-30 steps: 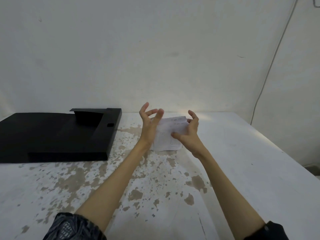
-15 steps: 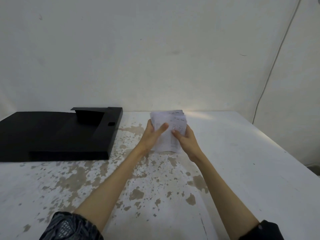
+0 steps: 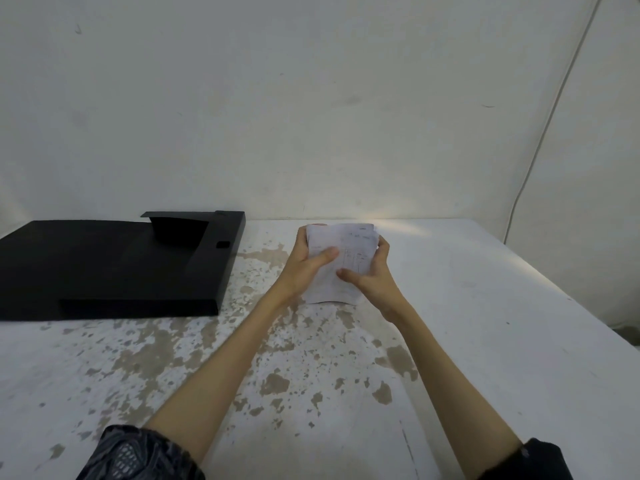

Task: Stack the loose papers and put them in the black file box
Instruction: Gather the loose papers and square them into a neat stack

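A bare, makeshift workroom: a white table (image 3: 450, 341) with paint flaked off in brown patches stands against a plain, scuffed white wall (image 3: 311, 98), where a thin cable (image 3: 550, 112) runs down.

The papers (image 3: 341, 261) I hold are white with faint grey printed lines, and the file box (image 3: 114, 265) at my ten o'clock is plain matte black. The table (image 3: 485, 341) is white, mottled with brownish-tan patches where paint has flaked. My left sleeve (image 3: 138, 455) shows a grey-and-black mesh-like pattern; my right sleeve (image 3: 540, 460) is solid black.
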